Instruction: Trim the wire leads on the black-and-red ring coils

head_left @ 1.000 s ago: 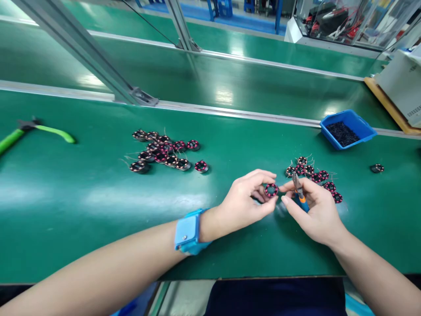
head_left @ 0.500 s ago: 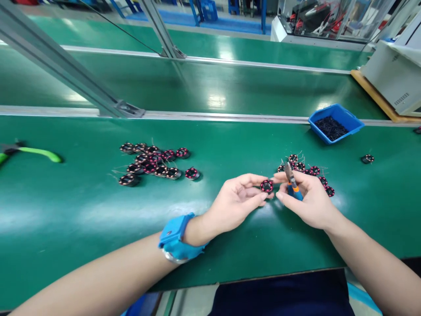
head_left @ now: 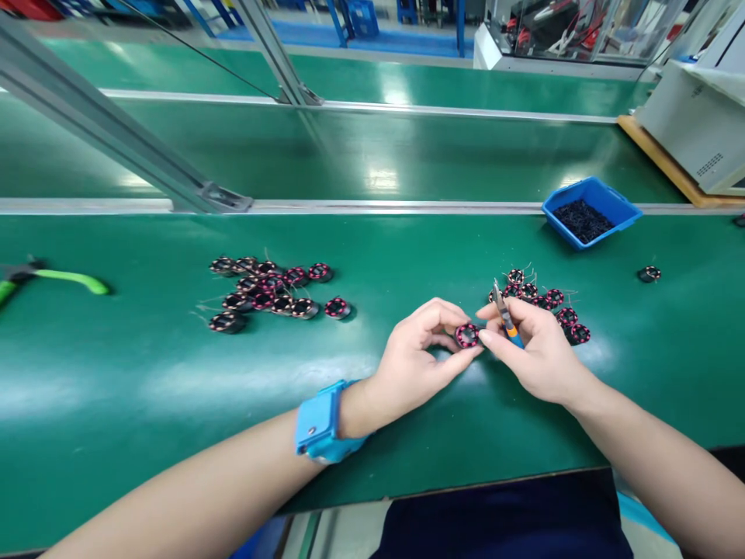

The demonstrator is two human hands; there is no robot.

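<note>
My left hand (head_left: 422, 345) pinches a small round wound coil (head_left: 467, 335), black with pink-red windings round its ring, between thumb and fingers. My right hand (head_left: 538, 349) is closed around a pair of pliers (head_left: 507, 317) with blue and orange handles, their metal jaws pointing up and away from me. My right thumb and fingertips are right beside the coil's right edge and appear to touch it. Behind my right hand lies a group of similar coils (head_left: 555, 298) with thin wire ends sticking up, partly hidden by the hand.
Another cluster of coils (head_left: 271, 283) lies left of centre on the green table (head_left: 192, 435). Green-handled pliers (head_left: 70, 278) are at the far left. A blue bin (head_left: 625, 216) of small black pieces stands at the back right, near a lone coil (head_left: 649, 273). Metal framing (head_left: 116, 116) crosses behind.
My right thumb and fingers have closed in on the coil. The coil has turned to face me more and shifted slightly left and down. The pliers have tilted further left.
</note>
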